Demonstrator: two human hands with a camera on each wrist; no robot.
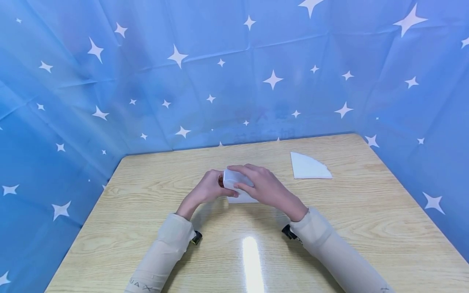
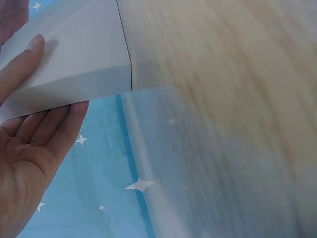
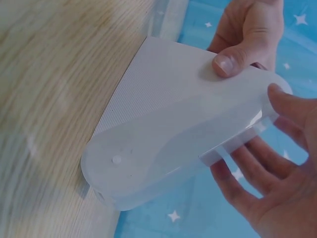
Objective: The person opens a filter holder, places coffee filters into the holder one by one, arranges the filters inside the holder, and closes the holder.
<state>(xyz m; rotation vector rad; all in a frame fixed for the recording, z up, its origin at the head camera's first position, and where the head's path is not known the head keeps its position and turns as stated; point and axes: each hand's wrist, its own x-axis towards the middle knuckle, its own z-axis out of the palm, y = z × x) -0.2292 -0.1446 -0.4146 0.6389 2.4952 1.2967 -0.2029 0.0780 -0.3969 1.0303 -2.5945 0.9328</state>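
The pale right sleeve (image 1: pixel 340 252) and left sleeve (image 1: pixel 163 248) reach in closest to the camera over the wooden surface (image 1: pixel 128 232), and beyond them both hands meet at a white block (image 3: pixel 148 84) about midway between the left and right edges, toward the far edge. The left hand (image 1: pixel 208 188) grips the block with the thumb on its ribbed face and the fingers round the opposite side; the right hand (image 1: pixel 265 185) holds a rounded translucent shell (image 3: pixel 163 146) against or just in front of that face, thumb on one side and fingers on the other. Whether shell and block are joined cannot be told. The likeliest trouble is a slip: the shell looks smooth and curved, and the right hand has it toward one end only, so the far end could swing or drop if the thumb slides. The block's lower edge seems to rest on the surface, so an uneven push from the right hand could tip or skid it, the left thumb sitting well off to one side. Squeezing hard might bow the shell if its wall is thin. A white wedge-shaped piece (image 1: pixel 310 167) lies flat near the far right corner, well apart, so an accidental knock there seems unlikely.
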